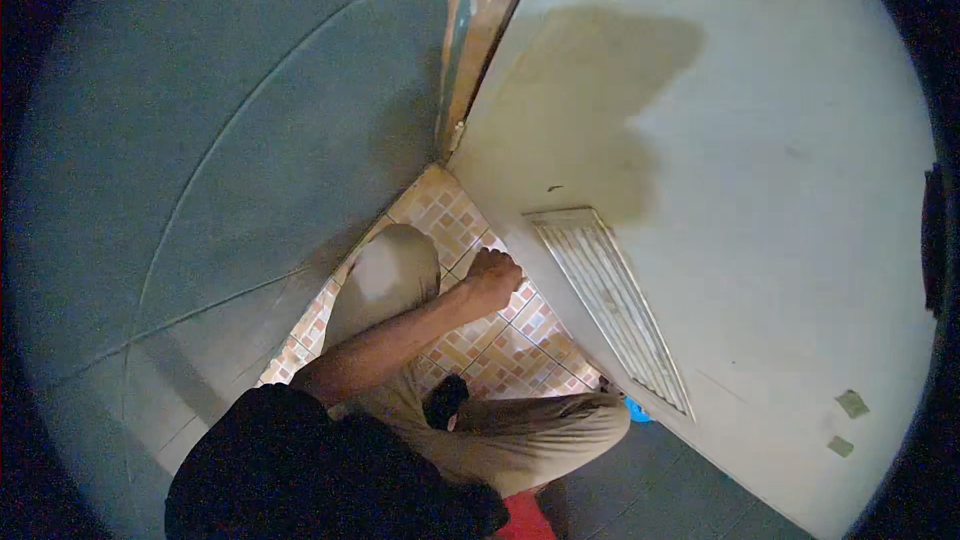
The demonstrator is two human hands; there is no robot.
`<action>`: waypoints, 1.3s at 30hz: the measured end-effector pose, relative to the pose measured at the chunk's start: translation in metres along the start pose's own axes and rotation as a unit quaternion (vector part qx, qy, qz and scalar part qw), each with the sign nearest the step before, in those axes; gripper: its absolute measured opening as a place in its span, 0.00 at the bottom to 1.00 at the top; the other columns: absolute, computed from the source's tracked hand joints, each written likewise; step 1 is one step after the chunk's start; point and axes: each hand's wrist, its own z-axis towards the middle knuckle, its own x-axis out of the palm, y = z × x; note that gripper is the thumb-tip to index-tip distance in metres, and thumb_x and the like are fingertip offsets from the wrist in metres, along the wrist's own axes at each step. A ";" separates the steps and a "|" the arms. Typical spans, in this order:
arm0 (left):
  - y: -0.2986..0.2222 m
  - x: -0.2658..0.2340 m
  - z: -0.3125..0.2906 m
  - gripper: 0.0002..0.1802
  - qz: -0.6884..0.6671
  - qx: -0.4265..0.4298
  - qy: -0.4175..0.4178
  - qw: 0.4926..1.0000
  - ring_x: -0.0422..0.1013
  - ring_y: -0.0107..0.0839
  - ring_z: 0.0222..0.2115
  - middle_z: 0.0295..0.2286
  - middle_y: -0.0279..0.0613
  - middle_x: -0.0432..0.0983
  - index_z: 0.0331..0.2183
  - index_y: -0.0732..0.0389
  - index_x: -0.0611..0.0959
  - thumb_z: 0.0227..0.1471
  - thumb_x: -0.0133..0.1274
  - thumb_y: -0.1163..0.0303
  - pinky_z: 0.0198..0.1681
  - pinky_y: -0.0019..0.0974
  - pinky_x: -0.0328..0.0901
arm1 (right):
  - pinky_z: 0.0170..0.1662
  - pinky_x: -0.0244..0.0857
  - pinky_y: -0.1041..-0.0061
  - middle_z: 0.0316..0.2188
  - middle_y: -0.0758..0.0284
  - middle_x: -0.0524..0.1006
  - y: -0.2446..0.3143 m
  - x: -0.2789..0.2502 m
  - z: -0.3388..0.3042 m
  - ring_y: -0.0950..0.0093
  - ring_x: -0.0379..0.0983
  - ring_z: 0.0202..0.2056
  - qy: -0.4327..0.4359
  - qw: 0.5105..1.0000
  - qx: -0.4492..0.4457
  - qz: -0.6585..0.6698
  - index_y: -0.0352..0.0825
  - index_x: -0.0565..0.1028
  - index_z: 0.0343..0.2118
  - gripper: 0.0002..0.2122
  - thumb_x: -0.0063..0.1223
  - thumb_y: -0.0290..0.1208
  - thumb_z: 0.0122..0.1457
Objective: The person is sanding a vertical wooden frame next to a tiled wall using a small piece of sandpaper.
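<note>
My left hand point(495, 280) is closed in a fist, its back turned up, above the patterned tile floor point(455, 225). It is close to the lower edge of a pale door point(760, 230), left of the slatted vent point(615, 310) set low in it. Whatever the curled fingers may hold is hidden. The bare left forearm crosses in front of my raised left knee point(385, 265). My right hand does not show. A small black shape point(445, 400) lies between my legs; its kind cannot be made out.
A blue-grey panel point(240, 140) rises at the left and meets a worn wooden frame point(480, 35) at the far corner. A bit of blue point(637, 410) shows beside my right knee point(600, 425). Something red point(527, 517) is beneath me. Darker grey floor point(650, 480) lies at the lower right.
</note>
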 end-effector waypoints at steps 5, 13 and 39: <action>-0.009 0.007 -0.030 0.11 -0.022 0.027 -0.007 0.999 0.71 0.49 0.35 0.28 0.53 0.75 0.24 0.61 0.82 0.45 0.54 0.63 0.41 0.50 0.64 | 0.61 0.51 0.62 0.53 0.57 0.68 -0.003 -0.011 0.013 0.63 0.64 0.55 0.027 0.999 0.005 -0.020 0.41 0.68 0.55 0.19 0.50 0.31 0.61; -0.004 -0.030 -0.088 0.10 -0.016 0.054 -0.117 0.992 0.69 0.49 0.38 0.31 0.51 0.73 0.30 0.60 0.80 0.46 0.53 0.65 0.44 0.49 0.63 | 0.62 0.50 0.61 0.55 0.57 0.68 0.005 -0.040 0.035 0.62 0.64 0.56 0.114 0.990 -0.018 -0.082 0.42 0.68 0.56 0.19 0.51 0.31 0.61; -0.019 -0.071 -0.166 0.10 0.045 -0.082 -0.179 0.979 0.69 0.46 0.34 0.30 0.47 0.71 0.32 0.62 0.77 0.46 0.51 0.68 0.40 0.44 0.64 | 0.35 0.69 0.70 0.33 0.55 0.78 0.130 -0.148 0.012 0.66 0.74 0.28 -0.232 0.635 -0.702 -0.223 0.30 0.73 0.43 0.11 0.45 0.27 0.59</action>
